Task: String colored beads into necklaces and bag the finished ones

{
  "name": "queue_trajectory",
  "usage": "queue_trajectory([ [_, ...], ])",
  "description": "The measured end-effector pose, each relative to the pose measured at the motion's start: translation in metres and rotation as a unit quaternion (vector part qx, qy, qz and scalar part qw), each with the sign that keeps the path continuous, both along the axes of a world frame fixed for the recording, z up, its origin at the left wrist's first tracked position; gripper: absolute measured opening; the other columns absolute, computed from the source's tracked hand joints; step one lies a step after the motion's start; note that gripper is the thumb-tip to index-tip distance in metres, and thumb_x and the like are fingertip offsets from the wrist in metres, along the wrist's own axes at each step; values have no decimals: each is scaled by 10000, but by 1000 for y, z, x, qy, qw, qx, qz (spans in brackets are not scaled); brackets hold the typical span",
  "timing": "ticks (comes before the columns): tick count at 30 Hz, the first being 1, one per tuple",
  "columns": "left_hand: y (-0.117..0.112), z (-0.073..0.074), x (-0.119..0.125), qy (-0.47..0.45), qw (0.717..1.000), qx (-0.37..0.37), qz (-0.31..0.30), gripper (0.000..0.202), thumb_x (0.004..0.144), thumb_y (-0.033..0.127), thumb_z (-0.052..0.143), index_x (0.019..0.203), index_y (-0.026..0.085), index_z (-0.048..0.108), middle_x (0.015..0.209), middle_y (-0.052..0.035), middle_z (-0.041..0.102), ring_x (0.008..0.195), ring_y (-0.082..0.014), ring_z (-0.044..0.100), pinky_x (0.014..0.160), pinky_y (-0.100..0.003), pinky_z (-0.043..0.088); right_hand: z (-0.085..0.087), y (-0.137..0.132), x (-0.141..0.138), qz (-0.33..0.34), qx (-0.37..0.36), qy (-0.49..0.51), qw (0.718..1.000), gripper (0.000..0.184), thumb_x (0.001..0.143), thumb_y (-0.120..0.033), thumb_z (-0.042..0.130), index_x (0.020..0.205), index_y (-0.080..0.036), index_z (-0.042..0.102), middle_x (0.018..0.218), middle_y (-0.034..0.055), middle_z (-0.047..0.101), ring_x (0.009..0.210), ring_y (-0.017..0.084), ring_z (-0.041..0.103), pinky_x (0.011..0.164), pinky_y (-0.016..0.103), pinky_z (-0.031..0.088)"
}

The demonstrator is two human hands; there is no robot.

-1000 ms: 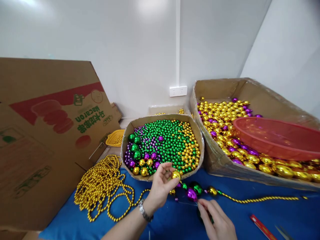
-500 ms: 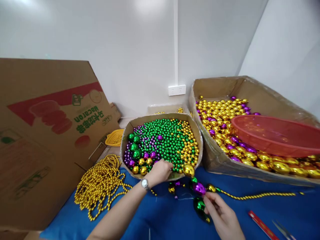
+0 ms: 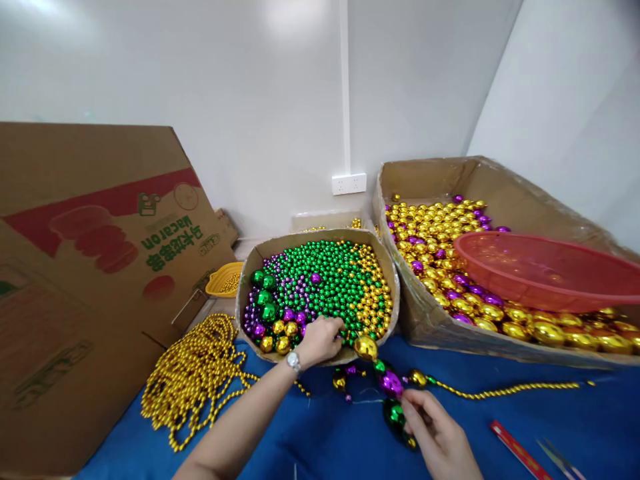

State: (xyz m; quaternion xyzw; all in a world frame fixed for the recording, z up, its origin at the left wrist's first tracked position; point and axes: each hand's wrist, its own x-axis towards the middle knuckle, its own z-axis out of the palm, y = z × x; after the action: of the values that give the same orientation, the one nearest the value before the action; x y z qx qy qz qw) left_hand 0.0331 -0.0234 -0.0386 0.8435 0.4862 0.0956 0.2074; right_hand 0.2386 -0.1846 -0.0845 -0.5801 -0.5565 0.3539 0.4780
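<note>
My left hand (image 3: pixel 320 341), with a watch on its wrist, reaches into the near side of a cardboard box (image 3: pixel 395 293) of small green, purple and gold beads (image 3: pixel 325 267). Its fingers are bent together among the beads, and their tips are hidden. Near the box's front rim, my right hand (image 3: pixel 440 433) pinches a bead strand by the large purple bead (image 3: pixel 390 383). A large gold bead (image 3: pixel 366 347) lies above that one on the strand, and a large dark green bead (image 3: pixel 395 413) hangs below it. Thin thread shows on the blue cloth beside the strand.
Gold bead strings (image 3: pixel 195 373) are heaped at left beside a big cardboard box (image 3: pixel 100 333). A yellow basket (image 3: pixel 215 283) stands behind. At right, a larger box (image 3: pixel 415 320) holds gold and purple beads and a red basket (image 3: pixel 525 293). Tweezers (image 3: pixel 560 459) lie by a red packet (image 3: pixel 517 450).
The whole view has shifted slightly, so things sit a little further left. Both hands keep nearly the same positions, the left in the beads and the right on the strand.
</note>
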Motion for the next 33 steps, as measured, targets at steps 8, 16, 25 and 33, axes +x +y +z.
queue_trajectory([
  [8,-31,14,-5,-619,701,-326,136,292,758,309,713,968,113,661,904,-89,674,791,-153,651,715,-246,515,10,1,-5,-10,84,-123,989,309,903,-475,464,842,-226,636,756,29,641,656,151,634,595,192,507],
  [16,-44,20,-3,-663,642,-342,175,261,715,269,766,888,102,665,852,-74,681,757,-142,668,669,-214,539,10,-1,-8,-6,96,-144,985,259,929,-415,446,863,-227,611,754,20,627,656,140,627,601,186,495],
  [25,-47,19,-4,-676,618,-351,193,286,712,281,767,918,146,622,799,-32,657,757,-171,682,680,-264,536,14,-1,-8,-14,104,-147,984,274,925,-431,448,851,-230,617,745,22,628,636,139,628,582,185,500],
  [33,-52,21,-2,-681,613,-357,183,291,703,333,768,887,145,644,774,-30,645,751,-159,654,678,-264,499,13,-2,-10,-5,105,-145,984,284,927,-432,441,844,-224,616,743,32,631,644,149,627,584,192,504],
])
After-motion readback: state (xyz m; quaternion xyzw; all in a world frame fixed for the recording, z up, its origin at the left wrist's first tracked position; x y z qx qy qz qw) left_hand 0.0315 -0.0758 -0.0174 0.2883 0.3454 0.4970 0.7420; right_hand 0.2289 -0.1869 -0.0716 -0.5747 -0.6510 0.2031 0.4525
